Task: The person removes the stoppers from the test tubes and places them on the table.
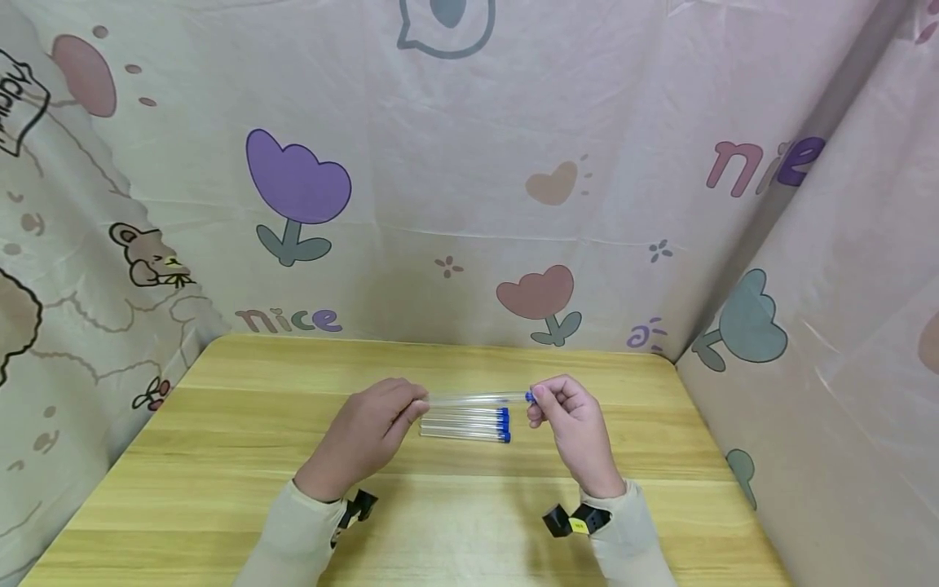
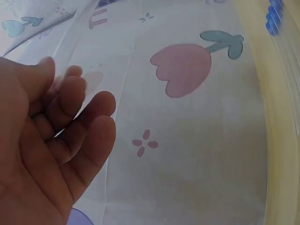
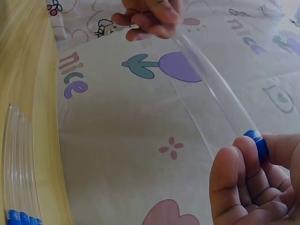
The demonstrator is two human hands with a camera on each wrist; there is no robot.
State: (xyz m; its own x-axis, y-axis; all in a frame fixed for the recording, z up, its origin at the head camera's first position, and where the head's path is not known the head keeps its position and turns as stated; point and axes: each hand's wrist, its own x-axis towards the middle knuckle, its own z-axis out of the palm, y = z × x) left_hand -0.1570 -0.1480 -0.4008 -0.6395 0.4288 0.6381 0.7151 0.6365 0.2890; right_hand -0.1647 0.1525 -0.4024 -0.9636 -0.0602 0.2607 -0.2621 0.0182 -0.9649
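A clear test tube [image 1: 473,399] with a blue cap is held level in both hands, above the table. My left hand [image 1: 370,428] pinches its far end between thumb and forefinger. At the other end, my right hand [image 1: 577,428] grips the blue cap [image 3: 258,144] between thumb and fingers. In the right wrist view the held test tube [image 3: 218,89] slants across between the two hands. Just below it in the head view, several capped test tubes [image 1: 462,430] lie side by side, their blue caps [image 1: 504,422] to the right. The left wrist view shows the left palm and fingers, with the pinched end hidden.
The wooden table [image 1: 455,522] reaches back to a patterned cloth [image 1: 440,179] hanging behind it. More of this cloth stands along the left and right sides. Each wrist carries a small black camera [image 1: 557,520] on a strap.
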